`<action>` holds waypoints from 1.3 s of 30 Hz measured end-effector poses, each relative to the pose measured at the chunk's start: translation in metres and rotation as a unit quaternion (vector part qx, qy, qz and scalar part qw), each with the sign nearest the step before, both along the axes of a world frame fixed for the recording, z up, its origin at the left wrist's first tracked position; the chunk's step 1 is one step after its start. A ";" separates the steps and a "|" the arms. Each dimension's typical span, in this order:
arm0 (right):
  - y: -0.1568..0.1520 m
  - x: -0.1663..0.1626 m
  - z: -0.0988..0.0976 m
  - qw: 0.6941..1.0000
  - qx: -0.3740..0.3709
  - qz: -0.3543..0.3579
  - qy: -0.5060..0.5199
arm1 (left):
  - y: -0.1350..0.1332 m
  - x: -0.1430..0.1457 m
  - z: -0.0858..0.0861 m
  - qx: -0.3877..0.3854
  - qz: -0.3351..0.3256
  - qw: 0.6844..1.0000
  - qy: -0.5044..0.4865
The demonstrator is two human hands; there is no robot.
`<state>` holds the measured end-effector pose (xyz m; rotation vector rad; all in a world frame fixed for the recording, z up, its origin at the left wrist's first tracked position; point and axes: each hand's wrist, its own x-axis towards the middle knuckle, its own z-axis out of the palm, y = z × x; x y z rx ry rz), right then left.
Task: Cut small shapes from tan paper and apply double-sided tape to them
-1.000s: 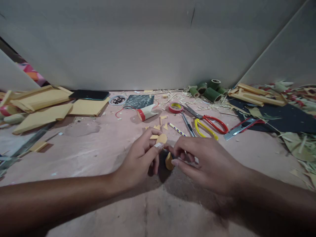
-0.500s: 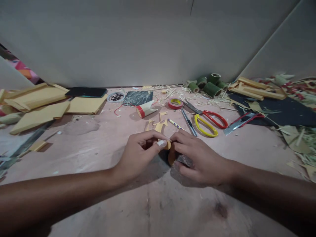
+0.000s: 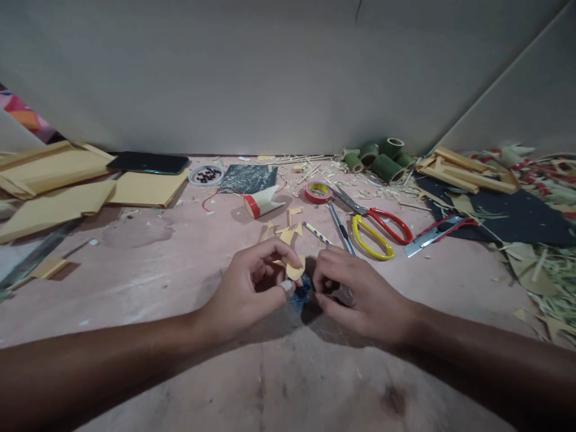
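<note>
My left hand (image 3: 258, 282) is closed in a pinch on a small rounded piece of tan paper (image 3: 294, 269), held up in front of its fingertips. A pale wrap or patch covers the thumb tip. Just beneath the paper, between the hands, lies a dark blue shiny thing (image 3: 300, 293) whose kind I cannot make out. My right hand (image 3: 360, 291) sits close to its right, fingers curled in toward the thumb; what they hold, if anything, is hidden. Beyond the hands, tan paper scraps (image 3: 288, 231) lie near a spotted stick (image 3: 317, 232).
Scissors (image 3: 360, 210), a slim cutter (image 3: 342, 228), a tape roll (image 3: 318, 192) and a larger red cutter (image 3: 438, 234) lie ahead. Farther back are a bamboo piece with red tape (image 3: 263, 202), green bamboo tubes (image 3: 387, 168), a lid of dark bits (image 3: 206, 176) and a phone (image 3: 148, 162).
The tan paper piece has turned its flat side toward me in my left hand. My right hand has drawn slightly away from the left. The blue thing now shows between them.
</note>
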<state>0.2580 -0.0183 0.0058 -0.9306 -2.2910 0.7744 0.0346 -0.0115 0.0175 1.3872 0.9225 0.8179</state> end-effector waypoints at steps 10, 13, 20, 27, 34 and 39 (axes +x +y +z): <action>-0.002 0.001 0.000 0.987 -0.060 -0.130 0.074 | 0.002 0.004 -0.002 -0.015 -0.017 0.999 0.037; -0.004 0.002 0.002 0.984 -0.071 -0.139 0.082 | 0.002 0.005 -0.004 -0.007 -0.004 1.000 0.021; -0.004 0.002 0.001 0.981 -0.057 -0.157 0.095 | 0.002 0.005 -0.004 0.165 -0.007 0.982 0.089; -0.005 0.004 0.000 0.985 -0.033 -0.151 0.082 | 0.002 0.003 -0.005 0.218 -0.054 0.969 0.102; -0.005 0.003 0.002 0.985 -0.030 -0.145 0.089 | 0.002 0.003 0.000 0.186 -0.064 0.974 0.116; -0.004 0.002 0.002 0.984 -0.049 -0.145 0.092 | 0.001 0.004 0.000 0.171 -0.034 0.977 0.119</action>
